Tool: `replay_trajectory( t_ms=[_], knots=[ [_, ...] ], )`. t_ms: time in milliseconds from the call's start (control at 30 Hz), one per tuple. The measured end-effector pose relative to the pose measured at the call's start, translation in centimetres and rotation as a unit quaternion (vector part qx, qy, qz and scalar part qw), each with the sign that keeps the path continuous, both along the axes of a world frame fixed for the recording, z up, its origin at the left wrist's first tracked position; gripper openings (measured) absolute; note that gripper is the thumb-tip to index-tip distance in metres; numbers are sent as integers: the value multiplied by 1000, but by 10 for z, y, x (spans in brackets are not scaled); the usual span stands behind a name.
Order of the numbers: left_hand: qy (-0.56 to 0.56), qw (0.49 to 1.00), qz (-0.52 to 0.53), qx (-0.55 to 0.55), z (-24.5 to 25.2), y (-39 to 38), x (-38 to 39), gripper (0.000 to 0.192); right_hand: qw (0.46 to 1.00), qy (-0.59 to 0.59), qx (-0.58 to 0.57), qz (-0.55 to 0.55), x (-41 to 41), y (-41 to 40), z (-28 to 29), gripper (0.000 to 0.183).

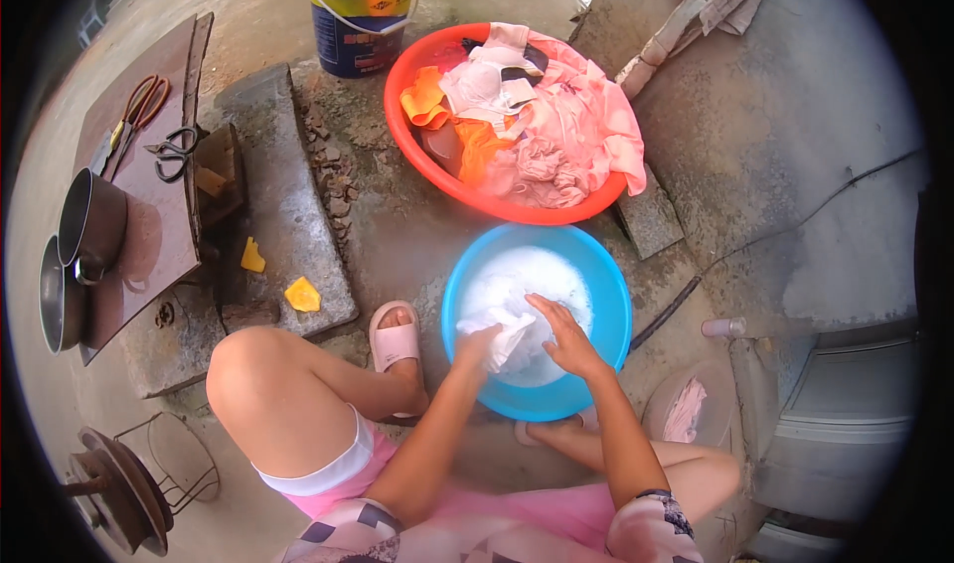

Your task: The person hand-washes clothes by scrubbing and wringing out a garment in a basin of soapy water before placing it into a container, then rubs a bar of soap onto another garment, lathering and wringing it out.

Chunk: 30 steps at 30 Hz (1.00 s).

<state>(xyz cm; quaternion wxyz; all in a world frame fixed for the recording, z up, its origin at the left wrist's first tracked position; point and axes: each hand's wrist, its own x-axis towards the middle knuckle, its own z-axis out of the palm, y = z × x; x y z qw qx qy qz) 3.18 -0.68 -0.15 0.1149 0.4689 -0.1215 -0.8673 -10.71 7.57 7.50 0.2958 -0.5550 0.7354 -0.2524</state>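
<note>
A blue plastic basin (613,295) holding sudsy water stands on the ground before me. Over its left half my left hand (478,345) grips a wet white cloth (511,332). My right hand (564,333) is above the suds to the right of the cloth, its fingers apart and holding nothing. Just beyond the blue basin, a red plastic basin (455,184) is heaped with pink and orange clothes (577,119) and a pale bra (477,82).
A paint bucket (363,30) stands behind. At left, a board (153,213) bears scissors (176,153) and dark pots (93,216), beside a stone slab (298,213). At right lie a black cable (674,306) and a round dish with pink cloth (684,410).
</note>
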Motion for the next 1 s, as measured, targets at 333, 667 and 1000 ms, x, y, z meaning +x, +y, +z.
replay_trajectory(
  t_ms=[333,667,1000],
  knots=[
    [45,983,-169,-54,67,-20,-3,40,935,-286,-107,-181,-6,53,-50,31],
    [87,919,-220,-314,-8,23,-15,61,847,-437,-159,-257,29,56,2,22],
    [78,935,-80,-336,39,23,-33,35,902,-270,-57,-331,7,89,-43,30]
  ],
)
